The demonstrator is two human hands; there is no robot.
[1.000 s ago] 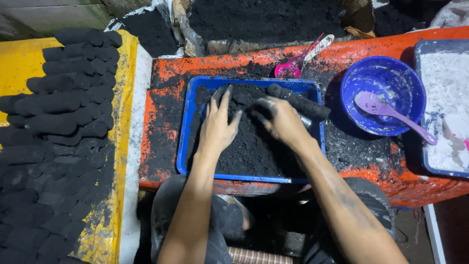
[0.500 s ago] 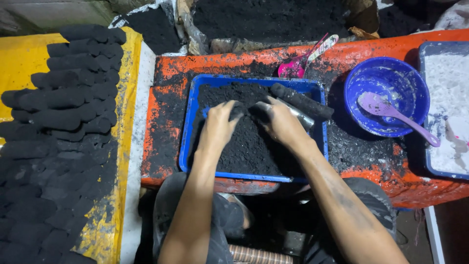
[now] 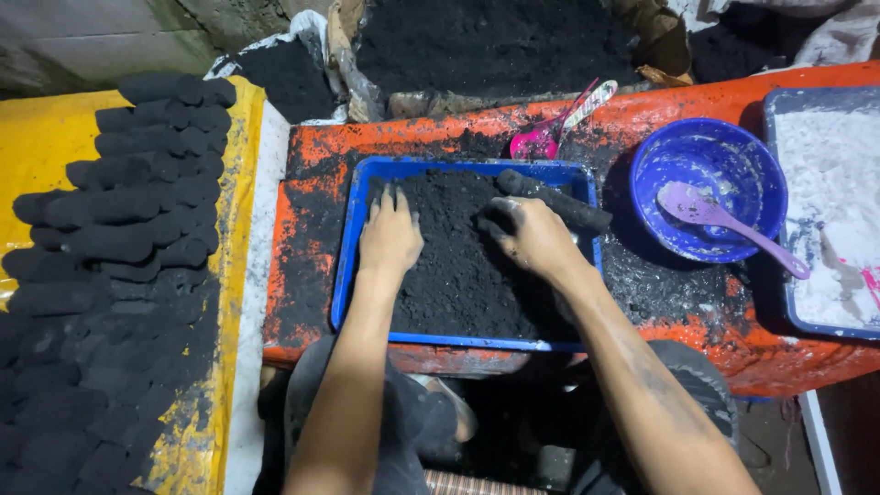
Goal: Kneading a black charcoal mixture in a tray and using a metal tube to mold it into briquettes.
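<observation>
A blue rectangular tray (image 3: 346,261) on an orange table holds a heap of black powder (image 3: 458,266). My left hand (image 3: 390,234) lies flat on the powder at the tray's left side, fingers pointing away from me and holding nothing. My right hand (image 3: 527,234) rests on the powder near the tray's far right corner, fingers curled and dusted black. A black cylinder tool (image 3: 555,202) lies across that corner, just beyond my right hand.
Rows of black briquettes (image 3: 119,238) lie on a yellow sheet to the left. A blue bowl (image 3: 706,188) with a purple spoon (image 3: 729,225) stands at the right, beside a tray of white powder (image 3: 830,211). A pink scoop (image 3: 541,142) lies behind the tray. Piled black powder (image 3: 486,41) fills the back.
Both hands have drawn together over the powder and shifted a little; the left hand's spread fingers have closed up and flattened. Tray and bowl have not moved.
</observation>
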